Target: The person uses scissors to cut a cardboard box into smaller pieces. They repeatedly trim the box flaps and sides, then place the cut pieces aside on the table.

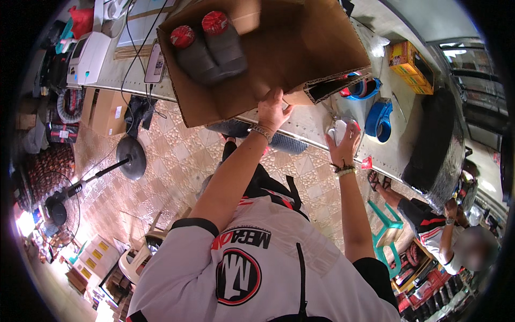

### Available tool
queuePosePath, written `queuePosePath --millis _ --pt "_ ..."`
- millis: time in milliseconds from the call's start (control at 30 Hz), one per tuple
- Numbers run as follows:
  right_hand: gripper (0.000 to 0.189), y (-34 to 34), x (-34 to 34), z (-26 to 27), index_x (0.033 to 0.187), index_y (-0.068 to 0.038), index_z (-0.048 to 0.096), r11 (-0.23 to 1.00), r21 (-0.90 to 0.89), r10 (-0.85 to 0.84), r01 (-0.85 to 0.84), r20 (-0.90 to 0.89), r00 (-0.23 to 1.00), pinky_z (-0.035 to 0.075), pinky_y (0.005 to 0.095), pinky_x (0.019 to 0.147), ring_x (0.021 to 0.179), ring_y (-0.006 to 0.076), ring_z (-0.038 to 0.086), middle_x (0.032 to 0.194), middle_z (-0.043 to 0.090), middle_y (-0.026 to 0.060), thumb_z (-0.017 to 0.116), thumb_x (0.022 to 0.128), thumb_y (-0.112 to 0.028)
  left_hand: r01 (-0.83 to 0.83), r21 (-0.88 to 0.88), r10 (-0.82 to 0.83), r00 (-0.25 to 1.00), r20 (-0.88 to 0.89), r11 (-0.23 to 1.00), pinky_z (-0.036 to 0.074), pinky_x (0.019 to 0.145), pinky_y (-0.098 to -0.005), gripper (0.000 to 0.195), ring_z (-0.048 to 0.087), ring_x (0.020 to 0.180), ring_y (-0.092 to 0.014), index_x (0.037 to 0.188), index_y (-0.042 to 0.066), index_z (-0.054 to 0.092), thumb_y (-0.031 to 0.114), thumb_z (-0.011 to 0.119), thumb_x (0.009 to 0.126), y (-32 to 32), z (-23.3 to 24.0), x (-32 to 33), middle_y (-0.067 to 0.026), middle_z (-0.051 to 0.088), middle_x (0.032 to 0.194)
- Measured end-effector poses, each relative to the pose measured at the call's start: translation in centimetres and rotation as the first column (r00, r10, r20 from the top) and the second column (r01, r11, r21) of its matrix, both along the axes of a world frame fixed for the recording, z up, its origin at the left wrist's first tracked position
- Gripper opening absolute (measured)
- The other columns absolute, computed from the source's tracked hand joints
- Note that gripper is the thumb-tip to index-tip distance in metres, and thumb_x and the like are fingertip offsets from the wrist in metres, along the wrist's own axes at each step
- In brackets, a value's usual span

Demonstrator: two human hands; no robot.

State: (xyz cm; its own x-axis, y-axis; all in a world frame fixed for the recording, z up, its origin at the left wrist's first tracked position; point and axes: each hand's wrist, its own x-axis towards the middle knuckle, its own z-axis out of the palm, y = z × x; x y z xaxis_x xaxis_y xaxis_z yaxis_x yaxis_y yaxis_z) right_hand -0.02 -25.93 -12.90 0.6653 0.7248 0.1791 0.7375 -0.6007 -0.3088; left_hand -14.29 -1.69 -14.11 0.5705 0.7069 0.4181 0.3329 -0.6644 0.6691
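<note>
A large open cardboard box (289, 48) stands tilted in view at the table's near edge. My left hand (275, 109) grips its near edge by a flap. Inside, at the left, lie two dark grey containers (213, 56) with red-wrapped tops. To the right, my right hand (345, 140) is over the table edge, thumb and fingers spread around a small whitish object (340, 129). Its kind is unclear, and I cannot tell whether the hand grips it. Just beyond that hand are a blue tape dispenser (379, 120) and a second blue dispenser (366, 89).
On the table (396, 155) lie a long black wrapped package (432, 133), a yellow-orange carton (414, 66) and a phone (155, 66) on a cable. A white printer (88, 58) stands left. A floor fan (60, 209), green chair (388, 229) and another person (434, 229) are nearby.
</note>
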Motion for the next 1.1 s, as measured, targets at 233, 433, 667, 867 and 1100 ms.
queuePosePath --millis 233,433,667,867,1100 --pt "0.046 -1.0 0.9 -0.2 0.118 -0.004 0.055 0.97 -0.218 -0.11 0.111 0.015 0.994 0.046 0.0451 0.088 0.101 0.0348 0.058 0.11 0.059 0.0159 0.072 0.082 -0.026 -0.029 -0.061 0.018 0.984 -0.177 0.998 0.053 0.071 -0.0424 0.052 0.062 0.092 -0.031 0.107 0.006 0.051 0.026 0.08 0.069 -0.8 -0.3 -0.4 -0.0117 0.06 0.1" --pt "0.04 -3.3 -1.4 4.9 0.115 0.002 0.051 0.969 -0.192 -0.23 0.157 -0.46 0.858 0.05 0.0376 0.072 0.083 0.029 0.063 0.093 0.062 0.016 0.069 0.087 -0.019 -0.009 -0.462 0.077 0.989 0.129 0.887 0.045 0.099 -0.0409 0.061 0.051 0.12 -0.035 0.131 -0.001 0.042 0.014 0.073 0.081 -5.0 1.9 -4.4 -0.0214 0.051 0.127" --pt "0.035 -1.7 -11.5 5.9 0.11 -0.002 0.047 0.979 -0.085 -0.088 -0.186 -0.996 -0.007 0.047 0.0283 0.065 0.072 0.0115 0.053 0.082 0.053 0.0007 0.065 0.093 -0.027 0.229 -0.966 0.745 0.622 0.241 0.121 0.042 0.102 -0.036 0.048 0.052 0.121 -0.024 0.131 0.002 0.044 0.004 0.061 0.086 -4.6 -2.8 -7.9 -0.0111 0.05 0.133" --pt "0.041 -1.0 -13.2 3.6 0.094 -0.004 0.047 0.926 -0.142 -0.139 -0.349 -0.99 0.034 0.043 0.0254 0.052 0.059 0.0092 0.051 0.074 0.047 0.0001 0.057 0.096 -0.044 0.342 -0.937 0.425 0.839 0.34 0.075 0.043 0.094 -0.0328 0.038 0.057 0.111 -0.018 0.128 0.006 0.05 0.015 0.058 0.092 -3.5 -1.8 -8.1 -0.0063 0.06 0.118" --pt "0.036 -7.3 -11.6 2.5 0.106 -0.004 0.048 0.974 0.13 0.07 0.188 -0.953 0.296 0.049 0.025 0.059 0.067 0.0102 0.056 0.085 0.054 0.0049 0.051 0.1 -0.039 0.166 -0.966 0.237 0.948 0.212 0.2 0.042 0.097 -0.038 0.037 0.047 0.121 -0.016 0.13 0.012 0.051 0.027 0.054 0.096 -5.5 5.5 -5.7 -0.0035 0.049 0.131"
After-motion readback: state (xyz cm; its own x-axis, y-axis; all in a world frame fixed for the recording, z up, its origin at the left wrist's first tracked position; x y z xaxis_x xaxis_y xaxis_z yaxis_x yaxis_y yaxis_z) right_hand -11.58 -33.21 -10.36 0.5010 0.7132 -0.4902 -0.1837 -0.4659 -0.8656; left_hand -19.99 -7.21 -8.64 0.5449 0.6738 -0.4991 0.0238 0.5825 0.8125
